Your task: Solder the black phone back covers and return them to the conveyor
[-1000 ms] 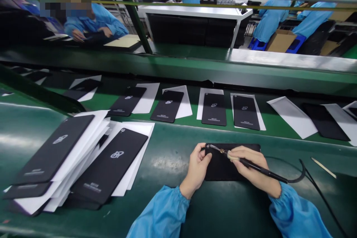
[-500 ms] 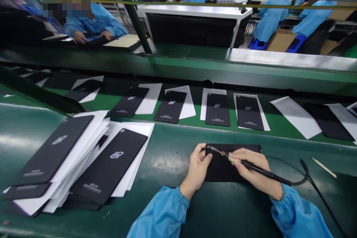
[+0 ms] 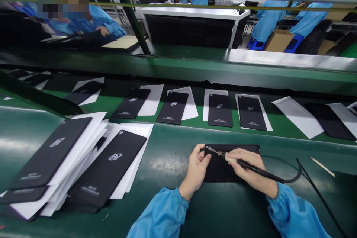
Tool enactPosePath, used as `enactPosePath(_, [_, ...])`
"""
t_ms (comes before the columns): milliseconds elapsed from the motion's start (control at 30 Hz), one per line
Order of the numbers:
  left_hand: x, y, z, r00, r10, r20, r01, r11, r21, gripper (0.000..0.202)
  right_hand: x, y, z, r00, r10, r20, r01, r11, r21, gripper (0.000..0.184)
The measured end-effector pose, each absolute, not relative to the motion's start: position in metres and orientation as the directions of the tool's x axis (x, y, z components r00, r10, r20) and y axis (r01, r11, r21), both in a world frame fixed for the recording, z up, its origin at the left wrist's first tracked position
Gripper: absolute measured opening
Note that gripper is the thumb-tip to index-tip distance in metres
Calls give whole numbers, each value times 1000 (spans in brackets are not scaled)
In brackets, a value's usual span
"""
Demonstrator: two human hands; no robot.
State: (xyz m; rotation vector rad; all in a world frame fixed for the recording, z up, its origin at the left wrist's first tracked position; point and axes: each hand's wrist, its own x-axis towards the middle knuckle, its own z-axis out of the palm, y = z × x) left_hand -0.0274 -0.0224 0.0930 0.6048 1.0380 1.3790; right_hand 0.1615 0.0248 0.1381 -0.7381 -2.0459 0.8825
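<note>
On the green workbench (image 3: 237,208), the left hand (image 3: 196,167) clamps one black phone back panel (image 3: 223,171) by its edge, while the right hand (image 3: 251,171) pinches one corded soldering iron (image 3: 251,166), tip at the panel's corner.

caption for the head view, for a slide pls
Right hand touches a soldering iron to a black phone panel, steadied by the left hand.

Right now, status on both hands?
Left hand pressing black rectangular phone panel; right hand holding black corded soldering iron, tip at panel's corner; stacked panels left.
</note>
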Motion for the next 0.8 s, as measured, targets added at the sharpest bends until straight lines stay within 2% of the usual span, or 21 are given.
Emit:
enactPosePath(100, [-27, -22, 92, -120, 963, -240, -495, 152, 856, 30, 164, 18, 138, -504, 745, 437, 223, 601, -768, 20])
enactPosePath(233, [-27, -22, 90, -128, 961, -246, -506, 150, 849, 30, 167, 3, 134, -347, 804, 483, 331, 587, -739, 19])
enactPosePath(367, [-26, -22, 89, -127, 961, -244, -509, 149, 848, 32, 160, -8, 127, -249, 766, 593, 391, 640, -662, 15])
enactPosePath(500, [-26, -23, 90, -123, 963, -239, -506, 146, 850, 31, 152, -9, 127, -230, 734, 639, 398, 670, -627, 16])
enactPosePath(800, [-26, -23, 89, -122, 964, -237, -513, 143, 846, 30, 151, -11, 123, -257, 755, 603, 379, 653, -656, 17])
